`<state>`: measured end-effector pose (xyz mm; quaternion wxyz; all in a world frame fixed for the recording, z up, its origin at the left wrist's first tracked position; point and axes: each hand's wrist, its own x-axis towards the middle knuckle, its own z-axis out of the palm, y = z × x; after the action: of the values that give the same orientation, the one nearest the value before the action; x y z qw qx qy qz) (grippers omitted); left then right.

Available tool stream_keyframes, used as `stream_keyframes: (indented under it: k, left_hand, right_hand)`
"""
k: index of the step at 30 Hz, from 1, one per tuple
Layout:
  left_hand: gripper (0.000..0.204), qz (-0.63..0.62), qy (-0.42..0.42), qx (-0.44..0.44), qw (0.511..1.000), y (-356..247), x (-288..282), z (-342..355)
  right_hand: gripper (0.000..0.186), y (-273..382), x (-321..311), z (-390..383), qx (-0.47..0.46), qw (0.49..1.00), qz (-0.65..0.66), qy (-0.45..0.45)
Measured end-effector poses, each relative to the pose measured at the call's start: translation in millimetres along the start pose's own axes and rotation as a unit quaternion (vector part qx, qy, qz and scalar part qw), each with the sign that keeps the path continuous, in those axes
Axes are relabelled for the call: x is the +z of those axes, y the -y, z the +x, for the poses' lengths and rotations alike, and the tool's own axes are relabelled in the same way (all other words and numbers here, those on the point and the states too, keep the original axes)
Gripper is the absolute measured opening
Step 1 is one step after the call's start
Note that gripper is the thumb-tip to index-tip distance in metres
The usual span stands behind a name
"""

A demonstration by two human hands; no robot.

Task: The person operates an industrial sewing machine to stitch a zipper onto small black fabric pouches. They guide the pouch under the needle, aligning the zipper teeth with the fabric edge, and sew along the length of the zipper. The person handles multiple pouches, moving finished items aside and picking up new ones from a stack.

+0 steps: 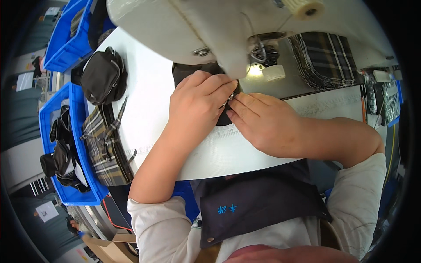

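Note:
A black fabric piece (224,119) lies on the white worktable under the head of a sewing machine (175,30). My left hand (197,101) presses on it from the left, fingers together and bent, their tips close to the machine's needle area. From the right, my right hand (265,125) pinches the edge of the same piece, its fingertips almost meeting the left ones. Between the hands runs a short silvery strip that looks like zipper teeth (227,101). The needle and most of the fabric are hidden behind my hands and the machine head.
A stack of plaid fabric pieces (326,61) lies right of the needle area. On the left are a black pouch (103,74), plaid fabric (105,149) hanging over the table edge, and blue bins (74,94) holding black pieces. A white table edge (219,173) curves before me.

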<state>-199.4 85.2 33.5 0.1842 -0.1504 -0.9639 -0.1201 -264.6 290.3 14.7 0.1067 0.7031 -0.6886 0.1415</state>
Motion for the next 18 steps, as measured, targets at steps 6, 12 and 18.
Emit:
stream_keyframes:
  k: [6, 12, 18]
  left_hand:
    - [0.045, 0.028, 0.013, -0.014, 0.999, -1, 0, -5]
    - [0.042, 0.038, -0.015, -0.047, 0.998, -3, 6, 0]
    - [0.038, 0.044, -0.044, -0.039, 0.997, 0, 12, -1]
  right_hand:
    - [0.028, -4, -3, 3, -0.017, 0.999, -0.013, -0.039]
    - [0.024, -10, -1, 5, 0.006, 0.998, -0.013, -0.061]
    - [0.025, -13, -5, 5, 0.014, 0.999, -0.013, -0.045]
